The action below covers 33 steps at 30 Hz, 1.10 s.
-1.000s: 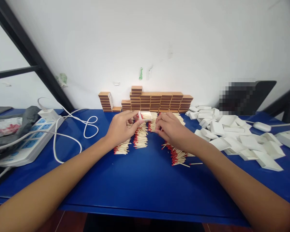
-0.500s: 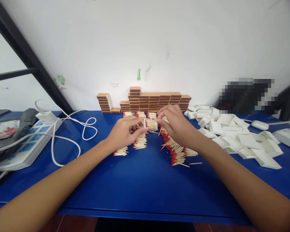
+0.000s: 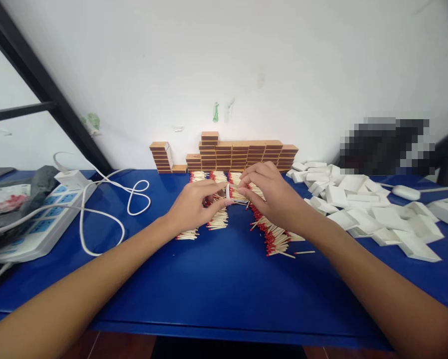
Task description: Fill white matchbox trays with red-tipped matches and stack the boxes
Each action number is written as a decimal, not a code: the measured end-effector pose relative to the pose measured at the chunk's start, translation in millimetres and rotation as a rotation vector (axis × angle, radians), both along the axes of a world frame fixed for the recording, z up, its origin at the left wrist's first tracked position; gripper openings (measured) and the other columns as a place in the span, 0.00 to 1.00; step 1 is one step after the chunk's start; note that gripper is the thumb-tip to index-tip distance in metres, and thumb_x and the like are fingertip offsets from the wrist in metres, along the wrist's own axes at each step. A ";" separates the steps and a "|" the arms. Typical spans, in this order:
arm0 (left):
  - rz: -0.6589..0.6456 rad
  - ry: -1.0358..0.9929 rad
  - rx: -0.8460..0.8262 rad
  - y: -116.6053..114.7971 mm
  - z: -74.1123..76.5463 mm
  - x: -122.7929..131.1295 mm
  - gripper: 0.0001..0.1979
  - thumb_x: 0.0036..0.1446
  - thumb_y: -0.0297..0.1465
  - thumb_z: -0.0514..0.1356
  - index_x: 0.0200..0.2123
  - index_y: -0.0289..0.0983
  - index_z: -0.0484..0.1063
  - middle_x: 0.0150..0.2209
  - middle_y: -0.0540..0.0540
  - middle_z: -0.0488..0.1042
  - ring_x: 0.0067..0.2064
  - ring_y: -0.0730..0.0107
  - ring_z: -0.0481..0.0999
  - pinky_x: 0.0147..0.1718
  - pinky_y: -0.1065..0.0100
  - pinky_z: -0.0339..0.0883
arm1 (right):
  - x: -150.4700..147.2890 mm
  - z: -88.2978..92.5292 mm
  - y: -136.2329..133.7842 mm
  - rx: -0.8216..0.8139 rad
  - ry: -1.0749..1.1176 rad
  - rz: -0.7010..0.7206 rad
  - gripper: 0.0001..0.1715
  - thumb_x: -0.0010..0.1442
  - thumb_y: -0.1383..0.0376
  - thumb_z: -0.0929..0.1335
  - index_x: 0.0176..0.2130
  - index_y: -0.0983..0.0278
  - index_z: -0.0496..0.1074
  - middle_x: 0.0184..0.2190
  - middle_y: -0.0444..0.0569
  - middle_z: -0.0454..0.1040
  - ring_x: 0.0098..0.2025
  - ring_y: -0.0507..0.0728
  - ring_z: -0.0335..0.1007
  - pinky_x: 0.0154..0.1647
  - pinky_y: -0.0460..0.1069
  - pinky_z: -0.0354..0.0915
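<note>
My left hand (image 3: 196,204) pinches the end of a small white matchbox tray (image 3: 228,192) between thumb and fingers. Red-headed matches (image 3: 238,196) lie inside the tray. Over its right end, the thumb and fingertips of my right hand (image 3: 266,189) are drawn together on what looks like a matchstick, mostly covered by the fingers. Piles of loose matches (image 3: 278,239) lie below and beside my right hand. Smaller bundles of matches (image 3: 218,219) sit under and behind my left hand, which partly hides them.
Brown matchboxes (image 3: 224,157) are stacked along the wall. To the right lies a heap of white trays (image 3: 380,212). A white power strip (image 3: 55,214) and a looping white cable (image 3: 82,219) occupy the left of the blue table (image 3: 209,294).
My right fingertips have come slightly left, closer over the tray. The tray has turned a little in my left hand, and the whole view has shifted slightly.
</note>
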<state>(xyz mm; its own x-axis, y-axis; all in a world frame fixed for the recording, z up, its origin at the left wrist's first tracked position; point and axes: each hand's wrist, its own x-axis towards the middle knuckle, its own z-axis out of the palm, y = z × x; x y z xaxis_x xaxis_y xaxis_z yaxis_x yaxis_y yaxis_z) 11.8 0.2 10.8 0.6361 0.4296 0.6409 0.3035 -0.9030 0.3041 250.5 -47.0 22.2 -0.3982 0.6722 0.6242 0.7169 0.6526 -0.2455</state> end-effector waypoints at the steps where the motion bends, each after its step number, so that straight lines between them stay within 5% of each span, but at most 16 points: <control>1: 0.008 -0.004 -0.008 0.1 0.1 0.0 0.18 0.70 0.44 0.63 0.51 0.36 0.81 0.28 0.51 0.74 0.29 0.73 0.70 0.33 0.69 0.63 | 0.3 0.8 0.1 0.021 0.012 -0.006 0.04 0.72 0.66 0.66 0.41 0.59 0.70 0.45 0.55 0.76 0.51 0.65 0.66 0.53 0.62 0.64; 8: 0.078 -0.047 -0.032 4.8 -1.8 -2.5 0.20 0.69 0.45 0.64 0.52 0.36 0.81 0.32 0.49 0.78 0.30 0.72 0.72 0.33 0.69 0.65 | 6.0 3.2 1.6 0.064 0.014 -0.094 0.05 0.71 0.64 0.67 0.40 0.59 0.73 0.42 0.54 0.76 0.47 0.65 0.67 0.51 0.62 0.65; 21: 0.013 -0.036 0.043 -1.1 1.4 0.9 0.19 0.70 0.45 0.62 0.51 0.36 0.81 0.30 0.48 0.77 0.31 0.70 0.73 0.35 0.67 0.67 | -3.6 7.2 -4.9 0.057 0.032 0.013 0.03 0.71 0.67 0.68 0.42 0.59 0.72 0.43 0.53 0.75 0.48 0.64 0.68 0.52 0.61 0.64; 33: 0.025 -0.072 -0.062 -2.1 3.1 0.9 0.18 0.69 0.45 0.64 0.49 0.38 0.83 0.33 0.47 0.80 0.31 0.71 0.74 0.34 0.68 0.67 | -0.4 7.7 -3.9 0.060 0.049 0.040 0.04 0.70 0.68 0.69 0.40 0.58 0.71 0.42 0.51 0.76 0.47 0.63 0.68 0.50 0.60 0.65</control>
<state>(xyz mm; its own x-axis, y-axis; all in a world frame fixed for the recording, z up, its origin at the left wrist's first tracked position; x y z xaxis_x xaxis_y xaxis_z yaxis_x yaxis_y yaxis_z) 12.7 -1.9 13.9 0.5776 0.4853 0.6564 0.3010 -0.8741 0.3813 250.1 -50.9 29.9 -0.3917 0.6173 0.6823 0.6782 0.6948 -0.2392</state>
